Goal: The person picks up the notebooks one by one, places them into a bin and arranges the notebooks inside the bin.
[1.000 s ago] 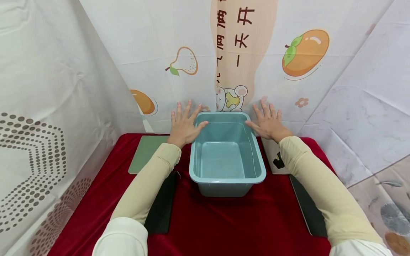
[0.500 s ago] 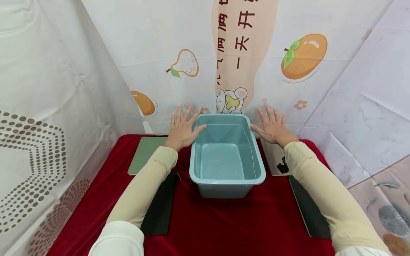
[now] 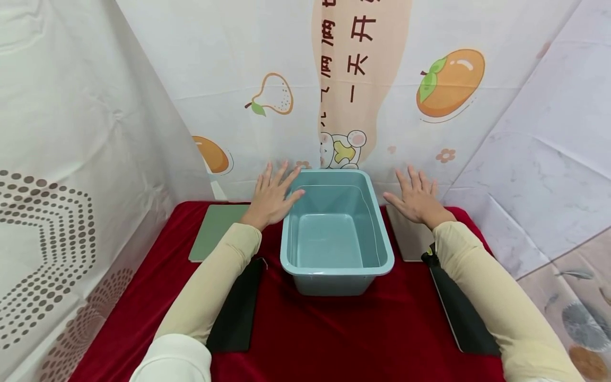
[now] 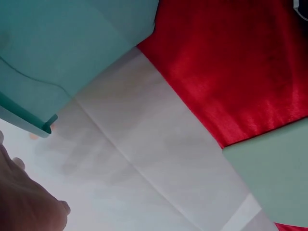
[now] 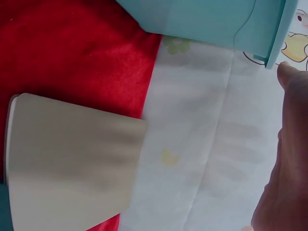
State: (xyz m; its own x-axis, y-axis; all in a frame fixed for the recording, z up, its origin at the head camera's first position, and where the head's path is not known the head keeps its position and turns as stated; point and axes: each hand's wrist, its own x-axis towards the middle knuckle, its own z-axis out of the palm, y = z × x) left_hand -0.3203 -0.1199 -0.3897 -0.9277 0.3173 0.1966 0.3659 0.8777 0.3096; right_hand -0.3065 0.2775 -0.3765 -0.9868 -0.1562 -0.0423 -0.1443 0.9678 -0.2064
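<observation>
A blue-green plastic basin (image 3: 336, 271) stands on the red cloth, with nothing inside. My left hand (image 3: 271, 199) is spread flat at its far left, palm down, thumb overlapping the left rim in the head view. To the right of the basin, my right hand (image 3: 417, 199) is spread as well, thumb pointing towards the rim with a gap between. Both hands hold nothing. In the left wrist view, part of the left hand (image 4: 29, 197) shows below the basin's edge (image 4: 29, 127). The right wrist view has the right hand (image 5: 288, 154) beside the basin wall (image 5: 207, 21).
Left of the basin lie a green notebook (image 3: 217, 228) and a black one (image 3: 236, 313), partly under the left forearm. On the right are a beige notebook (image 3: 406, 233) and another black one (image 3: 463, 315). A printed white curtain (image 3: 215, 53) hangs just behind the table.
My right hand has moved right and slightly nearer, its thumb leaving the basin's rim. The left hand has shifted a little left and nearer. The basin stays in place.
</observation>
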